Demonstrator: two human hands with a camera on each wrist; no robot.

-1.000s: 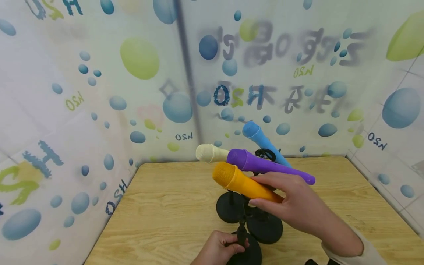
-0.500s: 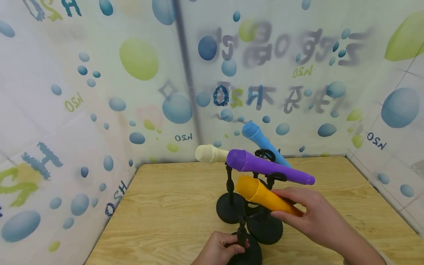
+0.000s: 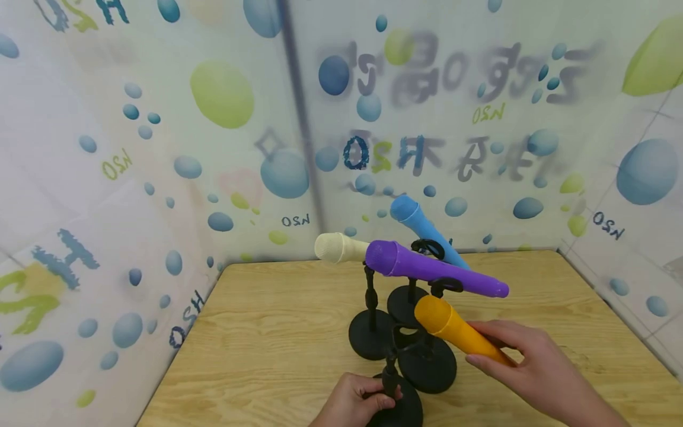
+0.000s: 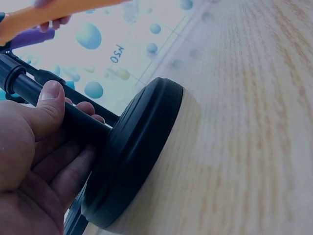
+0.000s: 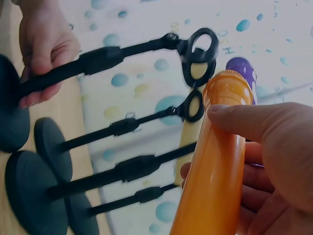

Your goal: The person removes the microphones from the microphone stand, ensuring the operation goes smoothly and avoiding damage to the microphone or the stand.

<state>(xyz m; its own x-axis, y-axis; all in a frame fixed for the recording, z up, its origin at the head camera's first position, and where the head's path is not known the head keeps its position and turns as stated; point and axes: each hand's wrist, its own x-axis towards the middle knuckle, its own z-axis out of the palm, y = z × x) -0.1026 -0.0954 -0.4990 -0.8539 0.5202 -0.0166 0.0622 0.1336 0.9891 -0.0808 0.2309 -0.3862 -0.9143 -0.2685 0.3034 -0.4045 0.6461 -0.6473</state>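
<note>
My right hand [image 3: 533, 362] holds an orange microphone [image 3: 453, 326] by its handle, head pointing up and left. In the right wrist view the thumb lies along the orange microphone [image 5: 210, 181], fingers behind it. My left hand [image 3: 352, 400] grips the short pole of the nearest black microphone stand [image 3: 390, 376]. The left wrist view shows that stand's round base [image 4: 134, 152] flat on the table, the thumb and fingers round the pole. The stand's holder ring [image 5: 203, 46] bears no microphone. Beside it, the orange microphone is apart from the ring.
Behind are a purple microphone [image 3: 427, 270], a cream one [image 3: 341, 248] and a blue one [image 3: 427, 228], borne on black stands. Their round bases [image 3: 368, 335] are close together on the wooden table [image 3: 267, 332]. A patterned curtain [image 3: 229, 178] lines the table's back and sides.
My right hand has moved right and down with the orange microphone, from above the nearest stand to its right, uncovering the holder ring. The left hand has stayed on the pole.
</note>
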